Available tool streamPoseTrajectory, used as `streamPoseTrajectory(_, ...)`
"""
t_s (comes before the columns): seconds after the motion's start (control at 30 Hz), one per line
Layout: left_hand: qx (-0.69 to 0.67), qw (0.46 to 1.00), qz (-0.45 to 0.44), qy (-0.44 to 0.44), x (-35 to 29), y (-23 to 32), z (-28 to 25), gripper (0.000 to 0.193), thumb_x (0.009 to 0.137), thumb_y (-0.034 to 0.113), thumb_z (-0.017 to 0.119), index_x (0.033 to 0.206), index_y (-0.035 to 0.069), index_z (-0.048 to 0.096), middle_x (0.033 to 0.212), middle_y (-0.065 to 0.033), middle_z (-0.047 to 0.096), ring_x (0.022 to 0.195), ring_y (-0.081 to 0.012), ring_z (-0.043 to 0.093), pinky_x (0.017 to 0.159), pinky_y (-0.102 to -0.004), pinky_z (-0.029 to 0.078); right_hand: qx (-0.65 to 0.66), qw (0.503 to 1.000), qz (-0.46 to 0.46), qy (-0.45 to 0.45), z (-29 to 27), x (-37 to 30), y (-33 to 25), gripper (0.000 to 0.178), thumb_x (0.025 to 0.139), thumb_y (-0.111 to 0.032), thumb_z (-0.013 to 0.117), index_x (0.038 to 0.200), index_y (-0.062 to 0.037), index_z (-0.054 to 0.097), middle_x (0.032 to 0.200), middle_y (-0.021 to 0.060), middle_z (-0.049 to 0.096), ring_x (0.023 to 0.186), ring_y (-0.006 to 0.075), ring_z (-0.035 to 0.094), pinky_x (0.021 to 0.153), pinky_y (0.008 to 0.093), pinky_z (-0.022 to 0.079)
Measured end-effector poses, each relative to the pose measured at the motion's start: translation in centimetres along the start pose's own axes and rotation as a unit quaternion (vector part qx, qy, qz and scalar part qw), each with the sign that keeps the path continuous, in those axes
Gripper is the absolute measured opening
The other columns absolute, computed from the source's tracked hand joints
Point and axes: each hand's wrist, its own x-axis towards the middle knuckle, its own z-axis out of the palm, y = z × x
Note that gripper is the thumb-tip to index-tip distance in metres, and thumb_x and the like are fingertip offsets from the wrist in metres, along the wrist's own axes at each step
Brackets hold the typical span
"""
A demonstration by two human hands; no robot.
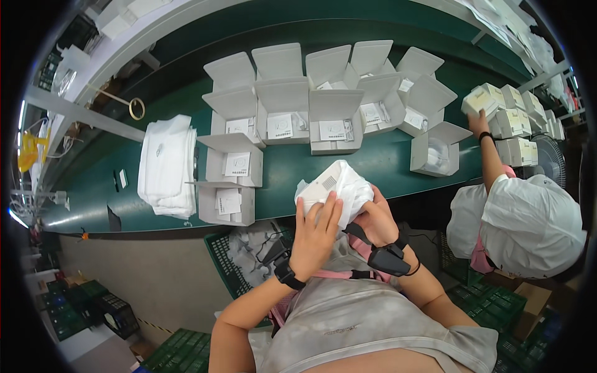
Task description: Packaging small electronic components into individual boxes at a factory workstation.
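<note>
In front of my chest, just off the table's near edge, I hold a pale device with a barcode label [323,185], partly covered by a thin white bag [356,194]. My left hand [316,231] presses its fingers flat over the near left side of the wrapped device. On the right, my right hand [377,219] is closed round the gathered bag, its fingertips partly hidden. Beyond my hands stands an open white box [336,140] with a printed leaflet [334,130] and a cable inside. Black straps with small devices sit on both my wrists.
Several more open white boxes [283,118] stand in rows on the green table [280,186]. A stack of folded white bags [165,168] lies left. At right, a co-worker's hand [479,124] touches a stack of closed boxes [513,122] near a fan [548,158]. Green crates [225,267] are below.
</note>
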Motion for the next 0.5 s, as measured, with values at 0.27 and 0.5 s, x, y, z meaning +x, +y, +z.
streamPoseTrajectory(0.27,-0.528,0.781,-0.248,-0.225,3.9,-5.4,-3.2,0.063,0.066,0.014,0.071,0.122,-0.003,0.047,0.116,-0.0173,0.053,0.113,-0.0283,0.045,0.095,-0.0323,0.037,-0.535,0.788,-0.284,-0.114,-1.8,-0.3,-6.3,0.093,0.066,-0.015,0.080,0.140,-0.0032,0.024,0.132,0.0129,0.040,0.126,0.0272,0.037,0.103,0.0427,0.034)
streamPoseTrajectory(0.5,-0.569,0.791,-0.024,-0.224,6.7,-6.9,3.6,0.048,0.078,0.023,0.069,0.115,-0.001,0.053,0.103,-0.0064,0.055,0.097,-0.0202,0.054,0.085,-0.0319,0.044,-0.347,0.903,-0.072,-0.243,-4.4,1.5,-7.1,0.093,0.064,-0.016,0.079,0.139,-0.0028,0.027,0.136,0.0156,0.038,0.125,0.0242,0.038,0.103,0.0329,0.030)
